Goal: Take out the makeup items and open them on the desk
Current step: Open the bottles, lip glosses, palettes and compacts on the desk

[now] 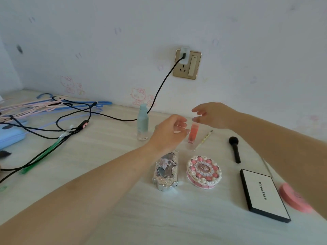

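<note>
At the far left, a light blue case [10,137] is cut off by the frame edge, and a heap of pink and blue clothes hangers [44,105] lies tangled under black cables [74,119], too overlapped to count. One cable runs up to a charger [185,51] plugged into the gold wall socket [187,65]. A pale green bottle [143,123] stands upright near the wall.

The left hand [168,133] reaches forward with the forearm stretched across the desk [106,156], its fingers curled around the lower part of a clear tube of pink lip gloss [192,134] standing on the desk; how firmly they press is blurred. The wrist hides the top of an ornate silver compact [165,174]. The right hand [215,114] hovers from the right, thumb and forefinger pinched at the tube's top, the other fingers spread apart. The cap itself is hard to make out.

Beyond the tube lies one slim pencil [203,140], then one black brush [235,149]. In front sits one round pink cake-shaped compact [203,171], closed, then one flat white palette [263,193] with a black rim, also closed. A pink round item [293,198] at the right is blurred and partly hidden behind the right forearm.
</note>
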The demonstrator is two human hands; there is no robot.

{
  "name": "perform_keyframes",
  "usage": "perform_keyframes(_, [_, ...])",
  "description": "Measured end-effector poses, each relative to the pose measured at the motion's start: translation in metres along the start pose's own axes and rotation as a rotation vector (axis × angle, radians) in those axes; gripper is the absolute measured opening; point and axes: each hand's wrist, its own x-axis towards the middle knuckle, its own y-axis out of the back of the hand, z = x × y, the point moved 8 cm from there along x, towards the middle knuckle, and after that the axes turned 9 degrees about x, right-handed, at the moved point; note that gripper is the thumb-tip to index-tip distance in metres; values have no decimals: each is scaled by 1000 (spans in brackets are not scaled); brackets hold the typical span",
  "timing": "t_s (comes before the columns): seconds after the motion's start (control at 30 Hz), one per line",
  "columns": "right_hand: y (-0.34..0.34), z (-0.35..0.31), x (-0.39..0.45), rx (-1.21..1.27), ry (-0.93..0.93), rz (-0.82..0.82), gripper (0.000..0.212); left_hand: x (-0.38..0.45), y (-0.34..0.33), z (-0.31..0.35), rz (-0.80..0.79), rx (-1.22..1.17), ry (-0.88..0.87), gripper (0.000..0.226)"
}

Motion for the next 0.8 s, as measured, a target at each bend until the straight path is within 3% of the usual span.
perform_keyframes(0.1, [-9, 7, 1, 29, -19, -27, 51, 15, -28, -12, -149, 62, 135, 55])
perform_keyframes(0.23, [-19, 12, 3, 16, -13, -29, 46, 29, -43, -24, -161, 126, 202, 65])
perform_keyframes(0.33, [-22, 17, 4, 45, 20, 3, 33, 34, -49, -28, -173, 198, 212, 56])
perform_keyframes(0.43, [-13, 22, 0, 203, 35, 22, 26, 34, -46, -21, -141, 294, 149, 12])
perform_keyframes(0.67, [3, 31, -44, 712, -31, -6, 27, 10, -26, 16, -34, 255, -31, 26])
perform_keyframes(0.8, [1, 32, -58, 594, -168, -51, 50, -5, -20, 43, 47, 349, -202, 23])
